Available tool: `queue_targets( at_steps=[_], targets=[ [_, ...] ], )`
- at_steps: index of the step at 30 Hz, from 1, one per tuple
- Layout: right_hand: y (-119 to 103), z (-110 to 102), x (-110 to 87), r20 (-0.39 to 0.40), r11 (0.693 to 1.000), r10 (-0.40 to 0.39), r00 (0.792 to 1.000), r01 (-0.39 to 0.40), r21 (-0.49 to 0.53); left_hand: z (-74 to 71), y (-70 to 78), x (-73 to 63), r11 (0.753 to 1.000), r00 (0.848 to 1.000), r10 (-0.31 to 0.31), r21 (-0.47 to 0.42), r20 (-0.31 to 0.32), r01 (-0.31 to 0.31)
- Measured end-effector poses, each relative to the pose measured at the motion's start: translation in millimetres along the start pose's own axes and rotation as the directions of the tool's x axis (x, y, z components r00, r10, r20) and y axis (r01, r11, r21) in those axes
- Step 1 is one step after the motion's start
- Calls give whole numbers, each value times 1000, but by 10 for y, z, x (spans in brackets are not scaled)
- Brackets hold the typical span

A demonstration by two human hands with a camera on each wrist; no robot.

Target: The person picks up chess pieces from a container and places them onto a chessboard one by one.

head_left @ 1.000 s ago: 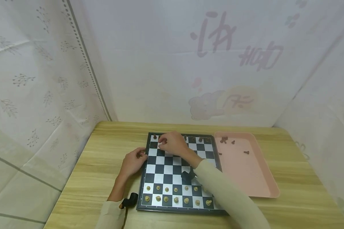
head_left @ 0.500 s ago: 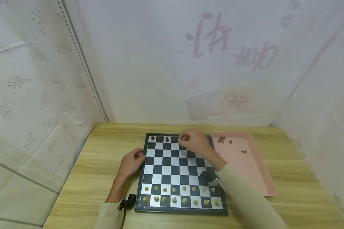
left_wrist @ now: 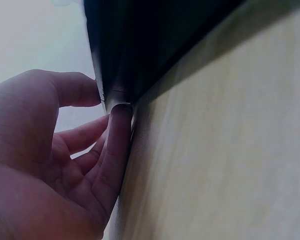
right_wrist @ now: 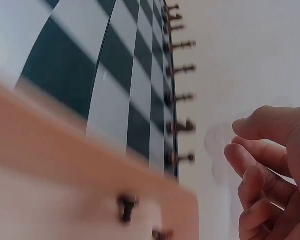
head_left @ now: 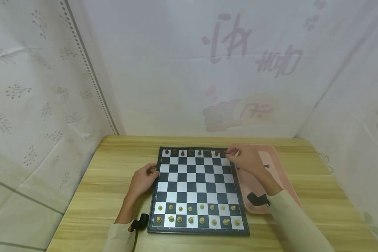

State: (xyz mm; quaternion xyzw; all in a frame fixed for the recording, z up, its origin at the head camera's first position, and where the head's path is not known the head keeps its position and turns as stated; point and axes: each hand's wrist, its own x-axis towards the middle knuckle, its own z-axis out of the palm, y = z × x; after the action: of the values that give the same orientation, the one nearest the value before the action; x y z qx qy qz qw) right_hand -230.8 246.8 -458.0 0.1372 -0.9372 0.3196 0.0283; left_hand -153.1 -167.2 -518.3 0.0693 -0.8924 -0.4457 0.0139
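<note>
A black-and-white chessboard (head_left: 191,177) lies on the table. My left hand (head_left: 145,178) holds its left edge; the left wrist view shows the thumb and a finger of that hand (left_wrist: 65,145) against the dark board side. Dark chess pieces (right_wrist: 182,68) stand along the far row, with one dark piece (head_left: 165,160) in front of them at the left. Two rows of light pieces (head_left: 190,219) stand at the near side. My right hand (head_left: 248,159) hovers by the far right corner, over the pink tray (head_left: 282,171). Its fingers (right_wrist: 242,155) are loosely curled with nothing between them.
Inside the tray, a dark chess piece (right_wrist: 126,207) shows in the right wrist view, and another dark piece (head_left: 266,166) lies beyond my right hand. The wooden table (head_left: 113,168) meets a pale patterned cloth (head_left: 163,87) at the back.
My right hand has swept rightward along the far row, from its left part to the far right corner and tray, uncovering the dark pieces. The left hand stays at the board's edge.
</note>
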Motion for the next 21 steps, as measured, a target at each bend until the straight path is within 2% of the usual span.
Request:
queue_targets(
  at_steps=[4, 8, 12, 17, 21],
  targets=[
    [243, -150, -118, -92, 995, -72, 993, 65, -71, 6, -8, 3, 1000, 1000, -5, -4, 3, 5],
    [467, -313, -204, -133, 991, -100, 986, 87, -101, 1, -4, -1, 1000, 1000, -7, 1, 5, 7],
    [699, -481, -305, -146, 996, -41, 988, 28, -90, 3, -8, -1, 1000, 1000, -15, 0, 9, 15],
    [1030, -696, -474, -172, 990, 89, 981, -106, -92, 7, -15, 3, 1000, 1000, -16, -3, 12, 16],
    [1282, -830, -585, -185, 986, 112, 976, -133, -104, 7, -21, 8, 1000, 1000, -15, -2, 15, 15]
  ],
)
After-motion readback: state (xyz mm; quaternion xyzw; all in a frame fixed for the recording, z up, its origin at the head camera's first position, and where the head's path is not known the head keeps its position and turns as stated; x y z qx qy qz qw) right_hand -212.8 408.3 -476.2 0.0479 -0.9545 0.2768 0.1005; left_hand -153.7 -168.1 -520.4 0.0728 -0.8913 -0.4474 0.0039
